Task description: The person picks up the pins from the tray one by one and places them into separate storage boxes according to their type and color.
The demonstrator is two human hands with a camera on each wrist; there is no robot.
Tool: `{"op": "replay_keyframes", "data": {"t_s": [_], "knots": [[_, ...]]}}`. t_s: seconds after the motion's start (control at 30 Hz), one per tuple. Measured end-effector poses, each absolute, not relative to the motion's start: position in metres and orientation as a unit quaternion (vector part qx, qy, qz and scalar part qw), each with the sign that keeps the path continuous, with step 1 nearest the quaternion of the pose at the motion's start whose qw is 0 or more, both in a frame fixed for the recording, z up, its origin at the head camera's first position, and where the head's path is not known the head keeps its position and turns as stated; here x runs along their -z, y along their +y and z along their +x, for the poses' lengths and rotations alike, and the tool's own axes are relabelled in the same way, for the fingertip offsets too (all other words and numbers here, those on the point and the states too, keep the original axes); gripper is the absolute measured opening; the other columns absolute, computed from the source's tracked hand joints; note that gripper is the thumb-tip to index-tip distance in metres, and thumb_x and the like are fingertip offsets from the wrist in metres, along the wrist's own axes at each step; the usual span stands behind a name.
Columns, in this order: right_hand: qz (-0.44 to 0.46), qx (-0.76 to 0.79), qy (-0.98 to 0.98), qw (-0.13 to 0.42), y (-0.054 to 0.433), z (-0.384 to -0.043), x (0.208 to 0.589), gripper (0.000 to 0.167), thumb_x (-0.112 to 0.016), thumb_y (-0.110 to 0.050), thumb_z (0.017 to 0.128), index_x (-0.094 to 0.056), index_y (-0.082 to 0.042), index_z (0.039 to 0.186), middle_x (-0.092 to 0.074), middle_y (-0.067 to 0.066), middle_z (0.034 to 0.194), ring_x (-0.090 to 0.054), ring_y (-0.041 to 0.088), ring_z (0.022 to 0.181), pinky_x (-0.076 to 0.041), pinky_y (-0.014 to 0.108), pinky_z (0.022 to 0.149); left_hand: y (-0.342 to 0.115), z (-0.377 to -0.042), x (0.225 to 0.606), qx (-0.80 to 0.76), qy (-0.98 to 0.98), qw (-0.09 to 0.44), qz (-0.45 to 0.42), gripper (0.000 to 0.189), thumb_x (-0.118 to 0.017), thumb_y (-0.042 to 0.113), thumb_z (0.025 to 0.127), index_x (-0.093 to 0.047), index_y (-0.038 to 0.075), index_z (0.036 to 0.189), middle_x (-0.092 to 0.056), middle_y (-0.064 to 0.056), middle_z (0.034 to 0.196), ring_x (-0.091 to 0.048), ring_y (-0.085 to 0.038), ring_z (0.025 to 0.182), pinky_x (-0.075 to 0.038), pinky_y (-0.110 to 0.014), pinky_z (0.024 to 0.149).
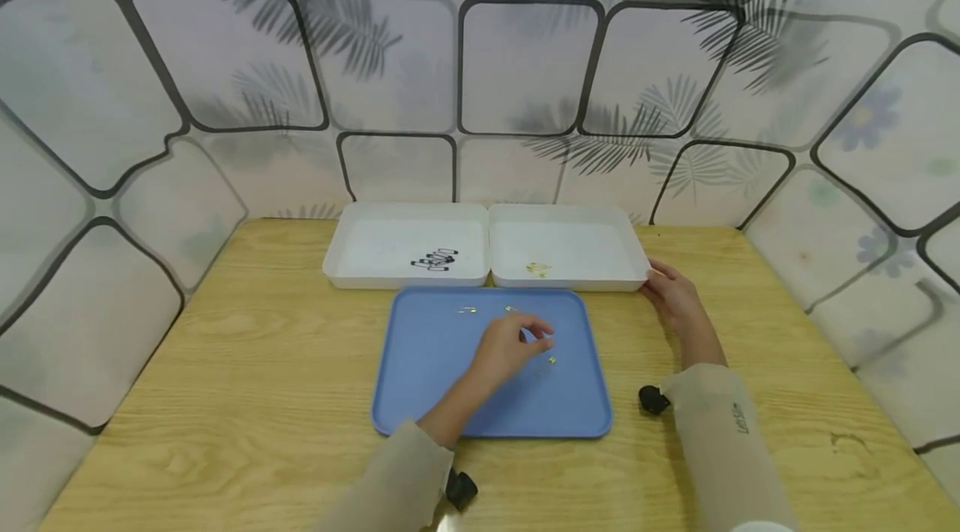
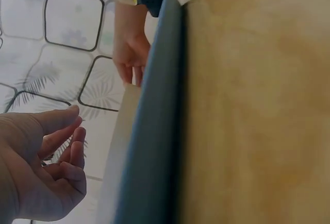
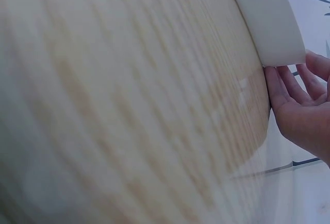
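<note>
Over the blue tray (image 1: 420,399), my left hand (image 1: 506,346) has its thumb and index fingertips together in a pinch. In the left wrist view, a thin sliver like the end of a small safety pin (image 2: 83,120) shows at those fingertips; most of it is hidden. Gold safety pins lie on the blue tray: one (image 1: 467,310) near its back edge, another (image 1: 511,308) just behind the hand, a third (image 1: 552,360) to the right. My right hand (image 1: 675,298) grips the front right corner of the right white tray (image 1: 592,244), thumb and fingers around its wall.
The left white tray (image 1: 375,244) holds several black safety pins (image 1: 435,260). A few gold safety pins (image 1: 537,268) lie in the right white tray. Both stand side by side behind the blue tray on the wooden table (image 1: 285,365), before a patterned cloth backdrop (image 1: 397,57).
</note>
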State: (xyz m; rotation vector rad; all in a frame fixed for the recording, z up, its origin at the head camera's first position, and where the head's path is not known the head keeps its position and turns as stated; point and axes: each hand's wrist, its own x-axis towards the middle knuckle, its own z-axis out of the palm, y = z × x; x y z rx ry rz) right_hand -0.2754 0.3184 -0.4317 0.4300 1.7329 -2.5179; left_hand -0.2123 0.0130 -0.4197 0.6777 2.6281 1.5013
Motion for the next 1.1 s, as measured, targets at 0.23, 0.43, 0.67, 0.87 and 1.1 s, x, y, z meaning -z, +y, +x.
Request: {"op": "replay_keyframes", "data": {"t_s": [0.23, 0.43, 0.67, 0.87, 1.1], "knots": [[0.133, 0.823, 0.552, 0.023, 0.317, -0.275, 0.431, 0.056, -0.042, 0.002, 0.096, -0.014, 0.002, 0.144, -0.06, -0.001, 0.093, -0.058, 0.011, 0.094, -0.031, 0.028, 0.1, 0.011, -0.207, 0.438, -0.484, 0.848, 0.02, 0.215, 0.011, -0.073, 0.011, 0.079, -0.072, 0.008, 0.089, -0.063, 0.004, 0.075, -0.048, -0.006, 0.059, -0.04, -0.021, 0.052], [0.135, 0.82, 0.556, 0.025, 0.318, -0.278, 0.433, 0.055, -0.039, 0.002, 0.096, -0.012, 0.003, 0.144, -0.063, -0.002, 0.089, -0.059, 0.009, 0.09, -0.03, 0.028, 0.1, 0.012, -0.207, 0.45, -0.459, 0.86, 0.012, 0.221, 0.01, -0.075, 0.01, 0.076, -0.072, 0.008, 0.086, -0.061, 0.005, 0.07, -0.052, -0.007, 0.063, -0.041, -0.02, 0.057], [0.139, 0.81, 0.569, 0.033, 0.318, -0.278, 0.429, 0.056, -0.043, -0.002, 0.096, -0.015, 0.0, 0.145, -0.052, 0.005, 0.113, -0.053, 0.013, 0.106, -0.028, 0.029, 0.101, 0.014, -0.207, 0.461, -0.419, 0.88, -0.008, 0.223, 0.011, -0.077, 0.015, 0.074, -0.072, 0.01, 0.082, -0.059, 0.008, 0.068, -0.053, -0.007, 0.066, -0.042, -0.021, 0.061], [0.139, 0.811, 0.568, 0.034, 0.319, -0.279, 0.429, 0.056, -0.042, -0.001, 0.097, -0.014, 0.0, 0.145, -0.052, 0.003, 0.111, -0.054, 0.012, 0.104, -0.028, 0.028, 0.101, 0.015, -0.205, 0.463, -0.375, 0.896, -0.036, 0.234, 0.008, -0.077, 0.014, 0.073, -0.072, 0.013, 0.079, -0.058, 0.008, 0.07, -0.053, -0.007, 0.068, -0.042, -0.02, 0.062], [0.146, 0.803, 0.577, 0.033, 0.318, -0.277, 0.43, 0.056, -0.043, -0.003, 0.097, -0.015, -0.002, 0.146, -0.049, 0.006, 0.123, -0.047, 0.015, 0.115, -0.028, 0.028, 0.101, 0.015, -0.203, 0.462, -0.363, 0.902, -0.042, 0.229, 0.006, -0.075, 0.01, 0.075, -0.073, 0.014, 0.079, -0.057, 0.007, 0.072, -0.055, -0.01, 0.071, -0.044, -0.021, 0.063]]}}
